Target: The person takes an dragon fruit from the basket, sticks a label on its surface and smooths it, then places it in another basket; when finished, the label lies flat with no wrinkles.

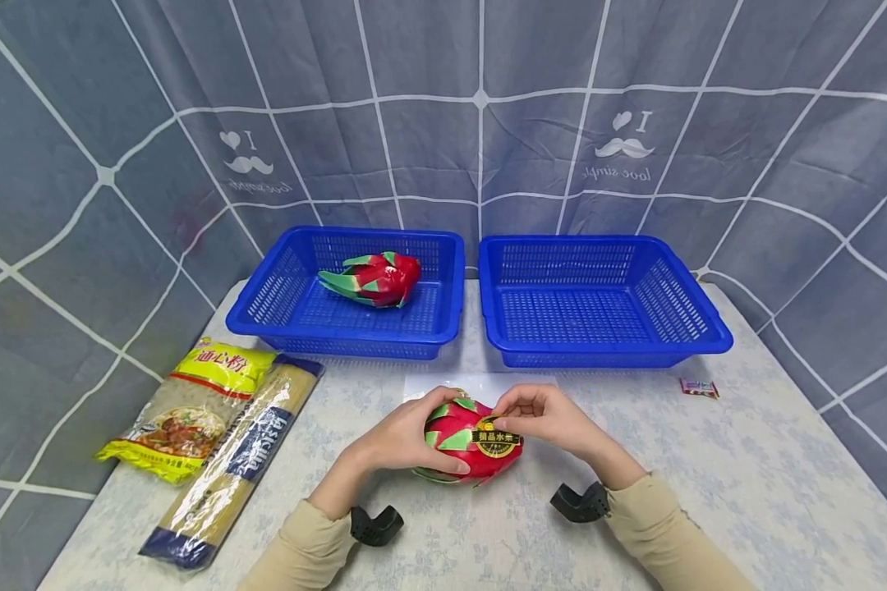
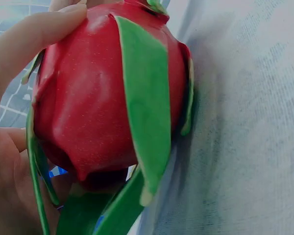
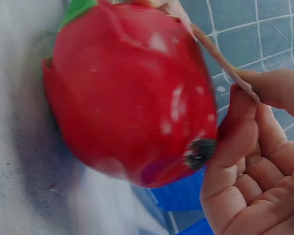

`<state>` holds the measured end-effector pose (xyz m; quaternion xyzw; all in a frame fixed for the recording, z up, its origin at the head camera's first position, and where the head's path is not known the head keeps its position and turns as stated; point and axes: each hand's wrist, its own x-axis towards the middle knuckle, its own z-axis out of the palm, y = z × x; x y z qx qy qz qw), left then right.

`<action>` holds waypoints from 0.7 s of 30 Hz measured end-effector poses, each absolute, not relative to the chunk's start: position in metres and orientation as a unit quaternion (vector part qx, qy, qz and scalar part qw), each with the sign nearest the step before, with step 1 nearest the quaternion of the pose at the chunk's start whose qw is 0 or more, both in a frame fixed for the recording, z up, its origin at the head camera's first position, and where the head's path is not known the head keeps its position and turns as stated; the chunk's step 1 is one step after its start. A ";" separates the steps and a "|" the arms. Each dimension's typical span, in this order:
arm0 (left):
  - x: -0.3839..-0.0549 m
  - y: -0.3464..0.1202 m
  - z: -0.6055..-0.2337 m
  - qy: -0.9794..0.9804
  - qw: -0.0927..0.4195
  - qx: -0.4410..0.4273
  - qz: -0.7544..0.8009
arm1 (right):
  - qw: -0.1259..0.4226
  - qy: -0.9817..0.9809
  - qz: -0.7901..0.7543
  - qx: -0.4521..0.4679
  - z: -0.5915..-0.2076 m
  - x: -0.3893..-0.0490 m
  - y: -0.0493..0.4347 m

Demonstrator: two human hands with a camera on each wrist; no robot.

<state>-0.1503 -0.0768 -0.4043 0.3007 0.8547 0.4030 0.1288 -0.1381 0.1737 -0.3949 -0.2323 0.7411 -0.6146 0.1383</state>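
Note:
A red dragon fruit with green scales lies on its side at the front of the table. My left hand holds it from the left, thumb over the near side and fingers behind. A black and gold label is on the fruit's right part. Between thumb and forefinger, my right hand pinches an edge of this label. In the right wrist view the label stands out from the red skin, its outer end between the fingertips. The left wrist view shows the left thumb pressed to the skin.
At the back left, a blue basket has another dragon fruit inside; a second blue basket stands beside it. A noodle bag and a spaghetti pack lie left. A small wrapped packet lies right. White paper lies behind the fruit.

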 end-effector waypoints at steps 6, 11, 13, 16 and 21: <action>-0.151 -0.077 -0.406 0.853 0.137 0.294 0.409 | 0.126 0.755 -0.608 -0.211 -0.398 -0.138 0.171; -0.151 -0.077 -0.407 0.847 0.139 0.297 0.418 | 0.099 0.766 -0.598 -0.215 -0.400 -0.139 0.169; -0.151 -0.077 -0.408 0.838 0.134 0.303 0.434 | 0.083 0.773 -0.590 -0.217 -0.400 -0.138 0.168; -0.151 -0.076 -0.409 0.811 0.126 0.322 0.471 | 0.054 0.792 -0.566 -0.221 -0.403 -0.138 0.167; -0.151 -0.074 -0.409 0.764 0.132 0.377 0.506 | 0.035 0.798 -0.555 -0.231 -0.409 -0.138 0.167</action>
